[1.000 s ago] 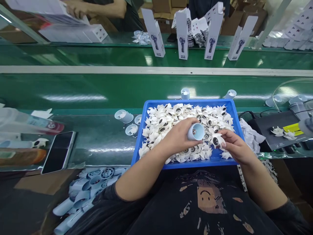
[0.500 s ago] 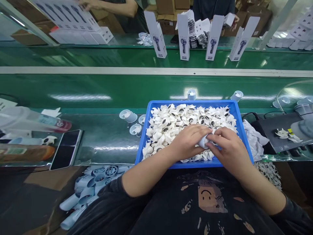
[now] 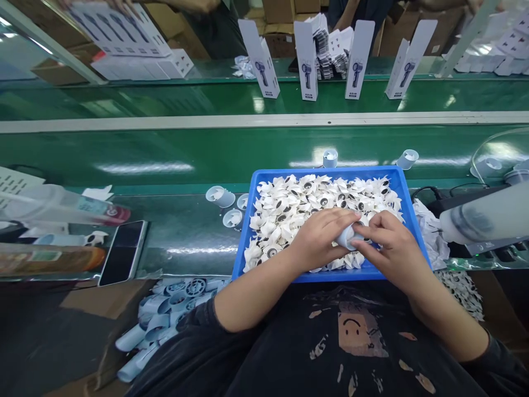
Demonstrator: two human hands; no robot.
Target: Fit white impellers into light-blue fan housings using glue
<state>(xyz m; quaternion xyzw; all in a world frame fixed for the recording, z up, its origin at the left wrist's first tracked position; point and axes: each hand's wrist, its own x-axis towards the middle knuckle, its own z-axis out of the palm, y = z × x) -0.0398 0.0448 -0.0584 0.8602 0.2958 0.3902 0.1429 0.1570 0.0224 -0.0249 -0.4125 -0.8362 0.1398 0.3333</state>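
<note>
My left hand (image 3: 320, 234) is wrapped round a short light blue fan housing (image 3: 347, 237), held low over the tray. At the housing's right end, the thumb and fingers of my right hand (image 3: 388, 242) pinch together against it. Whether a small part sits between those fingertips is hidden. Under both hands lies a heap of white fan impellers (image 3: 289, 209) with dark hubs, filling a blue tray (image 3: 243, 242).
Light blue housings (image 3: 220, 196) stand left of and behind the tray. A phone (image 3: 123, 252) lies left; a translucent bottle-like object (image 3: 487, 215) juts in at right. More blue housings (image 3: 155, 322) are heaped below. White printed boxes (image 3: 306, 60) stand across the green surface (image 3: 185, 149); people work behind.
The view has shifted slightly. Both hands keep their hold, with the housing turned a little. The translucent object has moved in from the right. Across the bench, co-workers' hands have moved.
</note>
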